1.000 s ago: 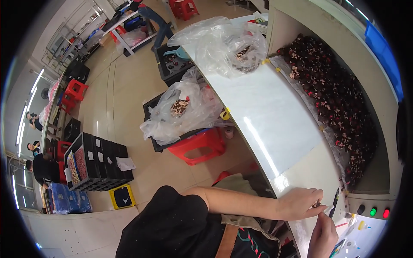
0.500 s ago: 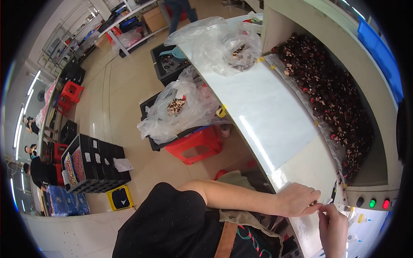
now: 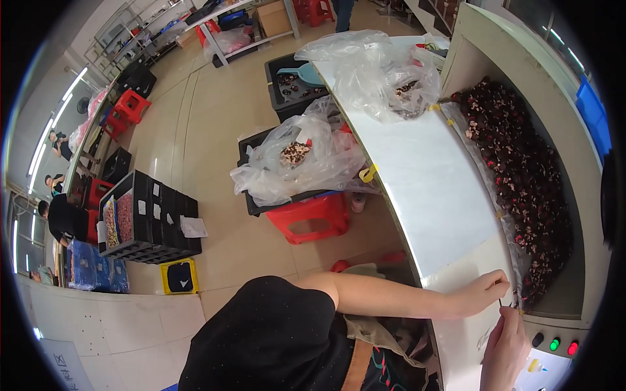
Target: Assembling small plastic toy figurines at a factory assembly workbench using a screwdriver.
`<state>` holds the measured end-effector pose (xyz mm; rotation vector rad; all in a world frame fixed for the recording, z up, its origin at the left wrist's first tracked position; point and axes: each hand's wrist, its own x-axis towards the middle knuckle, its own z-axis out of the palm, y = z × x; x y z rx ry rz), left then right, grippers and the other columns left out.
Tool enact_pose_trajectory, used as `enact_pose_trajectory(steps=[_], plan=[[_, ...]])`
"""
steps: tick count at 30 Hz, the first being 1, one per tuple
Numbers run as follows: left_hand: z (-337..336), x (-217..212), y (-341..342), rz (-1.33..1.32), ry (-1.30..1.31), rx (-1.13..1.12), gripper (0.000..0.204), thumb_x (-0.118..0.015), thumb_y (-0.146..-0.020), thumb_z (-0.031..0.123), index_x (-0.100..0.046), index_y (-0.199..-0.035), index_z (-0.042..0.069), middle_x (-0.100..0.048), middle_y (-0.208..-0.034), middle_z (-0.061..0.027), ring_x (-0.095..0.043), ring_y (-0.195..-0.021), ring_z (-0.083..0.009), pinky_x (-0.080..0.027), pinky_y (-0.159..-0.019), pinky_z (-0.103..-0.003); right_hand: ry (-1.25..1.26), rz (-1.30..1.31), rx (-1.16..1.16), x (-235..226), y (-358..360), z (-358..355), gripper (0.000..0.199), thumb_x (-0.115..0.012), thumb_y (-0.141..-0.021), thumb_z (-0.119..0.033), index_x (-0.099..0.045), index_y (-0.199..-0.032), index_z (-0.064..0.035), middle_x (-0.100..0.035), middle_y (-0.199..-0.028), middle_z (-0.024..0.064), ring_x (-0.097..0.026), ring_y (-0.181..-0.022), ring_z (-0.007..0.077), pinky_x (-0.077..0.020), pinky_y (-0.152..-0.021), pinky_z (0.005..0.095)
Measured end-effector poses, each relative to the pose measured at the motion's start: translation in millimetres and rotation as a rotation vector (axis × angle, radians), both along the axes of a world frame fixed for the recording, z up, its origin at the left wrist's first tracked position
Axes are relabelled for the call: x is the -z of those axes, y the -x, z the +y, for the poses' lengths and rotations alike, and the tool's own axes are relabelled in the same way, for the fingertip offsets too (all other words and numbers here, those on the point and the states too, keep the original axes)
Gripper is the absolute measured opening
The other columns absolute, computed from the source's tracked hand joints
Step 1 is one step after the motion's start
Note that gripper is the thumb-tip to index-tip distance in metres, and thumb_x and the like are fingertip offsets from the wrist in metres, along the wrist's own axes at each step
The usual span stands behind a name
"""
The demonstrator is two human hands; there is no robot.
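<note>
Above the near end of the white worktop (image 3: 450, 215), my left hand (image 3: 484, 296) is closed, its fingers curled round something too small to make out. Close below it, the thumb and fingers of my right hand (image 3: 508, 335) are pinched together. A thin dark sliver (image 3: 501, 302) shows in the narrow gap between the hands; I cannot tell its kind. To the right, a heap of small dark pieces with red and cream bits (image 3: 515, 189) fills the trough of a beige cabinet (image 3: 482, 45).
Clear plastic bags (image 3: 365, 72) lie on the worktop's far end. Left of it, a bagged black crate (image 3: 261, 207) rests on a red stool (image 3: 313, 218), with another black bin (image 3: 287, 107) behind. Stacked black crates (image 3: 160, 215) stand on the floor. Green and red buttons (image 3: 563, 345) sit below the trough.
My view has shifted, so the scene sits differently. Both hands have moved toward the trough's edge. The small brownish piece and white bit seen at my fingers before are now hidden.
</note>
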<state>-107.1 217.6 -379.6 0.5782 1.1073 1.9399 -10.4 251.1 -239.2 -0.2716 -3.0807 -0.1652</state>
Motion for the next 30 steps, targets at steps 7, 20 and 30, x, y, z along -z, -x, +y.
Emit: enact_pose_trajectory(steps=[7, 20, 30], plan=[[7, 2, 1, 0.569, 0.106, -0.158, 0.016, -0.041, -0.094, 0.018, -0.045, -0.092, 0.002, -0.052, -0.076, -0.0188, -0.049, -0.067, -0.0338, -0.039, -0.062, -0.042, -0.117, -0.004, 0.041, 25, 3, 18, 0.017, -0.055, -0.076, 0.005, -0.052, -0.090, -0.0035, -0.059, -0.076, 0.0122, -0.061, -0.069, 0.0312, -0.0483, -0.056, 0.0398], [28, 2, 28, 0.319, 0.099, -0.083, 0.016, -0.044, -0.095, 0.018, -0.042, -0.091, 0.003, -0.044, -0.067, -0.0096, -0.040, -0.060, -0.0170, -0.036, -0.057, -0.032, -0.010, 0.052, 0.100, 19, 38, 51, 0.012, -0.057, -0.077, 0.001, -0.053, -0.087, -0.0037, -0.057, -0.071, 0.0120, -0.058, -0.060, 0.0292, -0.0456, -0.052, 0.0368], [57, 20, 17, 0.348, 0.117, -0.016, 0.013, -0.045, -0.095, 0.016, -0.042, -0.094, 0.003, -0.044, -0.069, -0.0063, -0.041, -0.062, -0.0134, -0.038, -0.057, -0.029, 0.039, 0.013, 0.158, 46, 15, 61, 0.023, -0.056, -0.069, 0.002, -0.055, -0.091, -0.0031, -0.054, -0.075, 0.0110, -0.057, -0.065, 0.0281, -0.0458, -0.053, 0.0366]])
